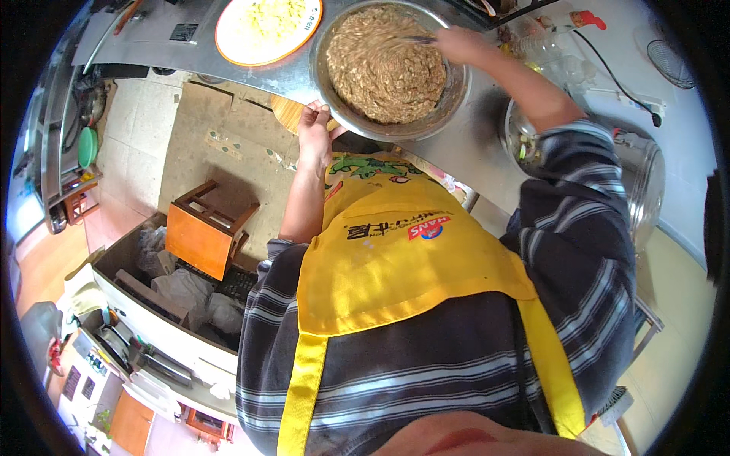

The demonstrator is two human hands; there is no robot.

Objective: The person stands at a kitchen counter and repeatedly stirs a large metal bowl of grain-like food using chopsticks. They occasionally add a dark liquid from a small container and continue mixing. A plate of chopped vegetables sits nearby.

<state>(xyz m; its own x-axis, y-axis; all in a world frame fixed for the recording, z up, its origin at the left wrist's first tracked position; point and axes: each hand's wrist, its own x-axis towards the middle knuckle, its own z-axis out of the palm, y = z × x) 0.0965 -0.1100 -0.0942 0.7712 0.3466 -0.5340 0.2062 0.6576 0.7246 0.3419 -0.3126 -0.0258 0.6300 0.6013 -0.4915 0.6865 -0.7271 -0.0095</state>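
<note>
A wide metal bowl (459, 97) stands near the counter's front edge with a brown, coarse, wet mixture (388, 68) inside. Over its right rim, my right hand (462, 45) is closed on a thin dark utensil (421, 40), perhaps chopsticks, whose far end is blurred in the mixture. My left hand (316, 125) pinches the bowl's lower left rim between thumb and fingers. To the left of the bowl lies a white plate with an orange rim (228, 48), holding chopped pale yellow-green pieces (274, 20).
Another metal bowl with scraps (522, 137) sits under my right forearm. A round wooden board (288, 113) shows below the counter edge. An orange-topped wooden stool (199, 242) stands on the floor at left, beside an open box of plastic bags (182, 290). A black cable (616, 74) hangs at right.
</note>
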